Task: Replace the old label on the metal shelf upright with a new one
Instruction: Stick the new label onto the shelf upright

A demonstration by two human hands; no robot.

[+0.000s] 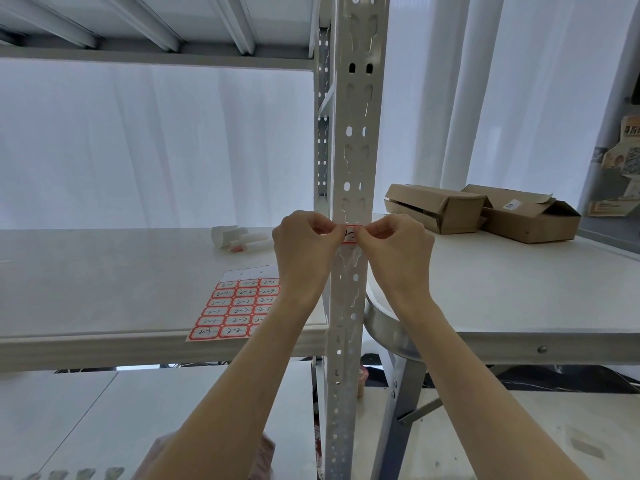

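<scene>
A white perforated metal upright [356,140] runs top to bottom through the middle of the view. A small red-bordered label [349,233] with handwritten digits lies across its front face at hand height. My left hand [304,244] pinches the label's left end and my right hand [398,244] pinches its right end, thumbs and forefingers together on it. The fingers hide most of the label. On the shelf board [104,271] to the left lies a sheet of red-bordered labels [239,306], partly behind my left forearm.
A white spray bottle [239,237] lies on the shelf behind the sheet. Two open cardboard boxes [481,211] rest on a white table [519,289] to the right. An upper shelf beam [156,58] spans overhead. White curtains hang behind.
</scene>
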